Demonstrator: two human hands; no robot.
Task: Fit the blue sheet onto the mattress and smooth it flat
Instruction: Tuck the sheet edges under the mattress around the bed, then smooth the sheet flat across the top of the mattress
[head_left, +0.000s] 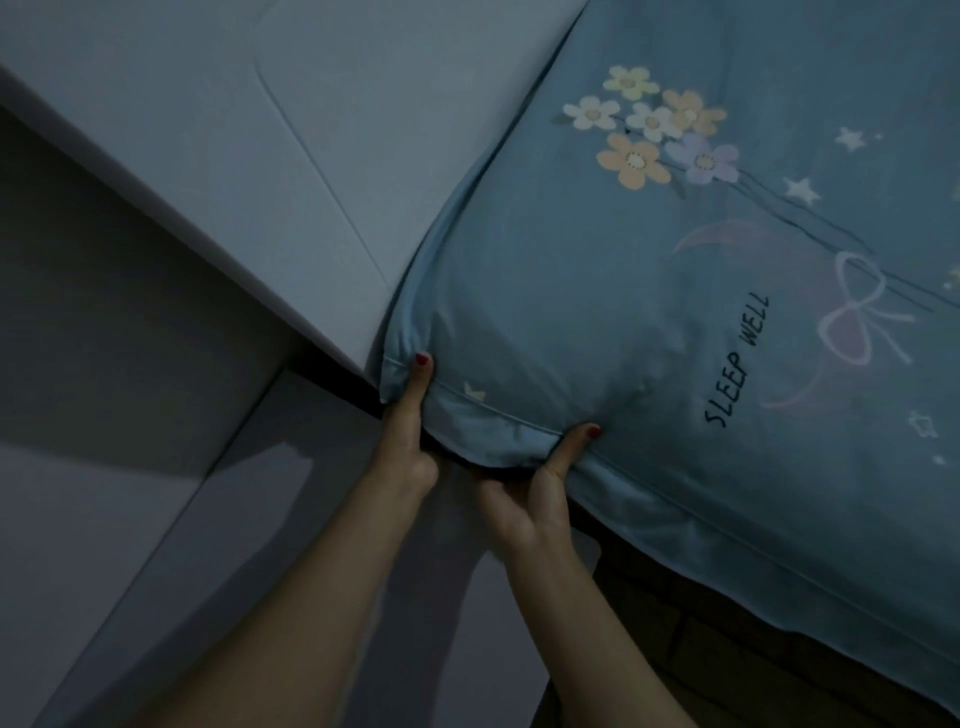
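At the mattress corner we pinch the blue sheet (649, 260) hem, left hand (410, 441) thumb at ten o'clock of the right hand (530, 499), fingers curled underneath.

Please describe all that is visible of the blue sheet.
The blue sheet looks like soft cotton, printed with flowers, stars, a bow and the words SLEEP WELL. It covers the mattress corner, with a piped hem along its edge. The left hand and the right hand grip that hem, thumbs on top. Slight wrinkles show near the corner.
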